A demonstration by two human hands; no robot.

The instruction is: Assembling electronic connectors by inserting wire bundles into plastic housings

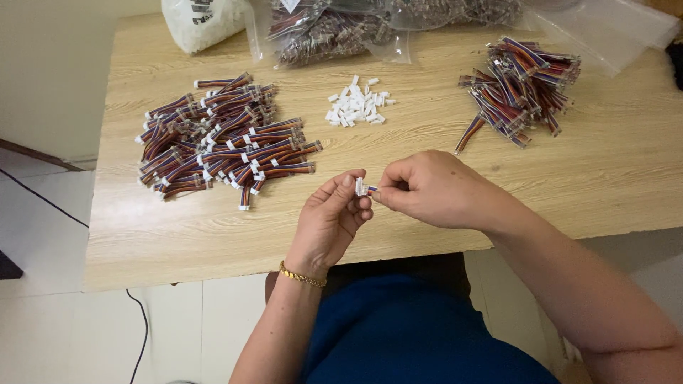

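Pale wood-grain laminate covered the tabletop (555,185) I sat at, its near edge just above my lap, with white floor tiles and a dark cable off to my left. Along the far edge lay clear plastic bags (334,28) stuffed with more parts. On my left spread the big pile of finished wire harnesses (220,139), each with a white end showing; on my right sat a smaller heap of multicoloured wire bundles (519,85). Between them, straight ahead and well beyond my hands, was a little scatter of loose white connector housings (358,107).

Both hands met over the near middle of the tabletop, lifted off it. My left hand (331,220), with a gold bracelet at the wrist, had its fingers (348,186) narrowed to a pinch on one small white housing (361,187), held upright. My right hand (434,188) was curled closed around a short wire lead (372,189), only a stub of its coloured strands showing. That lead ran roughly left to right, its tip touching the housing's right side, so the two pieces lay in line between my fingertips. Each hand was equally close; the join sat right between them.
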